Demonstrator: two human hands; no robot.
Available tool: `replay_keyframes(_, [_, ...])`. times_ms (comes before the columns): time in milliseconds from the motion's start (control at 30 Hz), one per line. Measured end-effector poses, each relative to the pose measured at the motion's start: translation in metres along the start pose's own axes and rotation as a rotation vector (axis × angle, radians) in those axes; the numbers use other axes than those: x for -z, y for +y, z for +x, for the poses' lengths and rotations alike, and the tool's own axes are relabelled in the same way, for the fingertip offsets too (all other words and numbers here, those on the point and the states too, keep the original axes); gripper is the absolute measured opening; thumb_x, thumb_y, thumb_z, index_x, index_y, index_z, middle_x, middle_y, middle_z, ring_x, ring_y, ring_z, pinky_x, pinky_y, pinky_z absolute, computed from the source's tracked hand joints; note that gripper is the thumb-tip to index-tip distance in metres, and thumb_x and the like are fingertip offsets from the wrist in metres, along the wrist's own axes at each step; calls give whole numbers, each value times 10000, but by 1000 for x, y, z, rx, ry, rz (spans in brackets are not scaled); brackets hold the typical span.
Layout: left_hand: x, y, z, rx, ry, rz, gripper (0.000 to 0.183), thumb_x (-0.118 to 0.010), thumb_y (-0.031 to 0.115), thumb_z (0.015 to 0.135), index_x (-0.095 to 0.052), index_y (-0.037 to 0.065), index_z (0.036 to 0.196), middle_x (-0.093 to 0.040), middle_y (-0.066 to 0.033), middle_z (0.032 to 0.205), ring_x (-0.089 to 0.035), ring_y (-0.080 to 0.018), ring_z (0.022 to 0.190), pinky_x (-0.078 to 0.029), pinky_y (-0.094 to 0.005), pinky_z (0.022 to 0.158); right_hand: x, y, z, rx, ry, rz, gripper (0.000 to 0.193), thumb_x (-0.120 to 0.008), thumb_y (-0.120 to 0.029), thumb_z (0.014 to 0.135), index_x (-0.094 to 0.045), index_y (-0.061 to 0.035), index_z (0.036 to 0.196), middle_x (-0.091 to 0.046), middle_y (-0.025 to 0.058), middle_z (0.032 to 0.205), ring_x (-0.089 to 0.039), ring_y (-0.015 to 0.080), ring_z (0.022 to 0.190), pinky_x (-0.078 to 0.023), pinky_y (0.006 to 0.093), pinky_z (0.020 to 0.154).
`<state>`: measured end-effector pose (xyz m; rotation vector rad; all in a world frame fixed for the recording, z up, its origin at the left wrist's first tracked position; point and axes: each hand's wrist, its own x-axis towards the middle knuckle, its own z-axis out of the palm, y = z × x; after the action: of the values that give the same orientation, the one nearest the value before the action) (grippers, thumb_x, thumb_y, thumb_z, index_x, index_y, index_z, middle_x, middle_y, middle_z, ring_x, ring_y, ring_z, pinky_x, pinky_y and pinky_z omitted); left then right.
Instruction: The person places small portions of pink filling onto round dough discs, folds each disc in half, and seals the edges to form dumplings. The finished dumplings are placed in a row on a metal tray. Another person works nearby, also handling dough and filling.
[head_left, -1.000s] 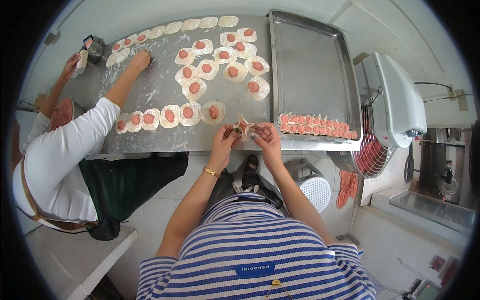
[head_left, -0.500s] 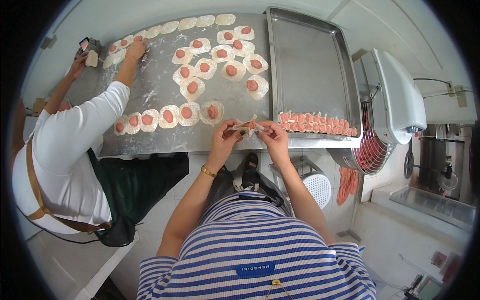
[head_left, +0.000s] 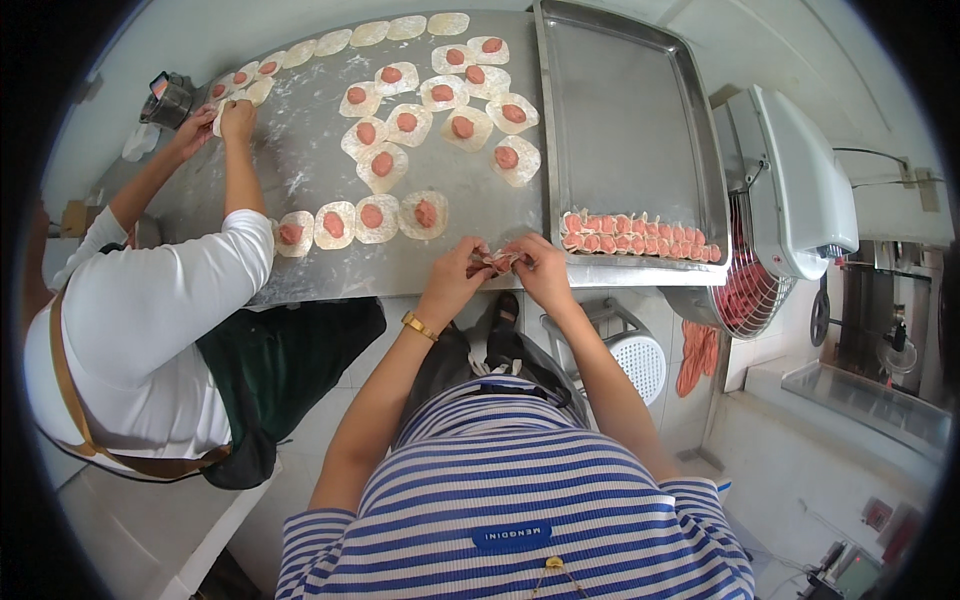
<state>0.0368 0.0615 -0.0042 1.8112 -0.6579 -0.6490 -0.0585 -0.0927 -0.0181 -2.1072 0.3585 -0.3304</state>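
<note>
Just over the table's near edge, my left hand (head_left: 456, 277) and my right hand (head_left: 542, 274) pinch one small meat dumpling (head_left: 497, 262) between them. Its pale wrapper is gathered around pink filling, partly hidden by my fingers. Directly beyond lies a flat wrapper with a meat ball (head_left: 424, 214), at the right end of the near row. More topped wrappers (head_left: 407, 122) are spread over the middle of the metal table (head_left: 310, 130). To my right, two rows of shaped dumplings (head_left: 640, 236) line the near end of a deep metal tray (head_left: 625, 110).
At left, a co-worker in white sleeves has both hands (head_left: 232, 120) on a wrapper near the far-left row. Plain wrappers (head_left: 370, 34) lie along the back edge. A mixer (head_left: 790, 190) with a caged bowl of meat stands right, and a stool (head_left: 637, 365) below the table.
My fingers have folded the wrapper from spread-out to gathered around the meat. The co-worker's hands have come together over a wrapper at left, and that arm now covers part of the near row.
</note>
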Motion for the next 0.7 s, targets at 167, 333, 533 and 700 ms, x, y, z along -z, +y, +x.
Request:
replay_keyframes(167, [-7,-26,4,-57,-33,149,321,-720,39,769,-579,8,1056,-686,-134,861,-698,-217,805,-550,-299,696,-2,-6,-4,183,48,-86,335,-586,110,668,-625,-21,973,-611,132,945,-605,354,853,-503,374,724])
replay_keyframes(333, [-6,-21,7,-85,-104,116,322,-732,64,764,-608,2,1054,-694,-137,836,-703,-213,761,-551,-300,677,-5,6,-8,164,28,-113,345,-584,104,661,-634,-18,980,-613,136,972,-610,343,889,-506,374,744])
replay_keyframes(533, [-15,-22,15,-16,-102,134,248,-742,162,782,-590,-3,885,-672,-131,735,-688,-216,689,-526,-305,612,-6,19,-7,132,12,-66,378,-575,113,669,-647,-20,1016,-618,135,992,-619,321,881,-508,355,733])
replay_keyframes(700, [-14,-21,6,-15,-64,219,288,-761,224,758,-573,20,833,-619,-126,636,-632,-241,579,-484,-341,550,-5,0,-17,42,45,11,389,-580,127,667,-649,-18,1021,-619,123,997,-626,295,872,-506,334,728])
